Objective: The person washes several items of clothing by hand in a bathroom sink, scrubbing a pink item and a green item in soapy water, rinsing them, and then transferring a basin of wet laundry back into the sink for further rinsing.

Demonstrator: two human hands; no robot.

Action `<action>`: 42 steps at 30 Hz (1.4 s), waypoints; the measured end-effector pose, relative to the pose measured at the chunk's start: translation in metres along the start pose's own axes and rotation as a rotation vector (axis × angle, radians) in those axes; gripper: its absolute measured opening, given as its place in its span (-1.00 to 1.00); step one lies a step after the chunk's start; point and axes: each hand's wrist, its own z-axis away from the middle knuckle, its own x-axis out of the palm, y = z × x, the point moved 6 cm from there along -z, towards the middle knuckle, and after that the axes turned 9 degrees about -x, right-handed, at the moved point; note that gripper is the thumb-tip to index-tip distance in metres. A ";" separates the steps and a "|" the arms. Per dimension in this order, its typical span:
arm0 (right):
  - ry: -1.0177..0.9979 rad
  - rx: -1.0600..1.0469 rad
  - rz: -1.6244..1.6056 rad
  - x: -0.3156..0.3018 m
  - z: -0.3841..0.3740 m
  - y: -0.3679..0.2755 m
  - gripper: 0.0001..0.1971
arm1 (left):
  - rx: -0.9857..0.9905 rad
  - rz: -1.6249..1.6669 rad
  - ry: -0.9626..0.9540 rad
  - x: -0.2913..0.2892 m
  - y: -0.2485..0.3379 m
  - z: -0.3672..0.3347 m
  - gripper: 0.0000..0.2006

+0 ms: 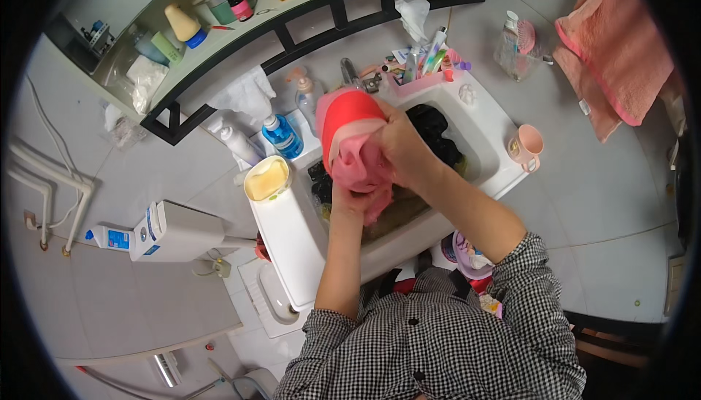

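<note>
Both my hands hold a bunched pink cloth with a broad red band (pixel 353 110) over the white sink (pixel 288 254); whether it is a garment cannot be made out. My right hand (pixel 404 146) grips its right side, fingers partly hidden by the folds. Lower down, my left hand (pixel 349 201) is closed around the cloth from below. Black wet cloth (pixel 431 124) lies in murky water in the basin, partly behind my hands. A metal faucet (pixel 350 73) stands just beyond the pink cloth.
On the sink's left edge sit a yellow soap dish (pixel 267 178), a blue bottle (pixel 282 137) and pump bottles. A pink cup (pixel 526 146) stands at the right edge. Behind are a pink toiletry holder (pixel 420 84) and a black-framed shelf (pixel 328 24). A pink towel (pixel 613 49) hangs right.
</note>
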 end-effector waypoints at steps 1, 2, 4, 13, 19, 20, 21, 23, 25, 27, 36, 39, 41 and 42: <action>0.032 -0.020 -0.022 0.002 0.005 -0.005 -0.47 | -0.152 0.129 -0.032 -0.004 -0.017 -0.016 -0.28; 0.061 -0.039 -0.045 0.002 0.007 -0.008 -0.53 | -0.248 0.199 -0.042 -0.009 -0.032 -0.009 -0.29; 0.115 -0.047 -0.131 -0.006 0.020 0.003 -0.57 | -0.223 -0.043 0.037 -0.024 -0.050 -0.008 -0.41; 0.385 0.021 -0.104 -0.214 0.046 0.076 -0.51 | -0.521 1.029 0.461 0.036 0.003 0.007 -0.70; 0.237 0.269 -0.850 -0.152 0.053 0.171 -0.53 | -0.090 0.447 0.092 0.055 0.009 0.015 -0.56; 0.216 0.255 -0.828 -0.153 0.053 0.169 -0.54 | -0.094 0.597 0.066 0.058 0.005 0.014 -0.56; 0.204 0.252 -0.782 -0.158 0.051 0.164 -0.55 | -0.220 0.816 0.106 0.058 -0.005 0.016 -0.59; 0.201 0.250 -0.652 -0.181 0.041 0.157 -0.56 | -0.471 1.262 0.185 0.066 -0.022 0.022 -0.66; 0.179 0.272 -0.524 -0.197 0.026 0.154 -0.57 | -0.481 1.169 0.290 0.051 -0.053 0.034 -0.54; 0.148 0.295 -0.396 -0.209 0.015 0.161 -0.59 | -0.495 1.092 0.396 0.043 -0.069 0.041 -0.41; -0.170 0.465 1.097 -0.174 -0.011 0.172 -0.63 | -0.515 -0.575 0.383 0.029 -0.034 0.040 -0.10; -0.393 0.398 1.690 -0.160 -0.014 0.159 -0.60 | -0.363 0.214 0.376 0.034 -0.079 0.036 -0.20; -0.358 0.379 1.329 -0.140 -0.014 0.144 -0.58 | -0.377 0.435 0.328 0.027 -0.072 0.041 -0.29; -0.306 0.347 0.981 -0.133 -0.014 0.135 -0.55 | -0.380 0.656 0.262 0.027 -0.067 0.042 -0.37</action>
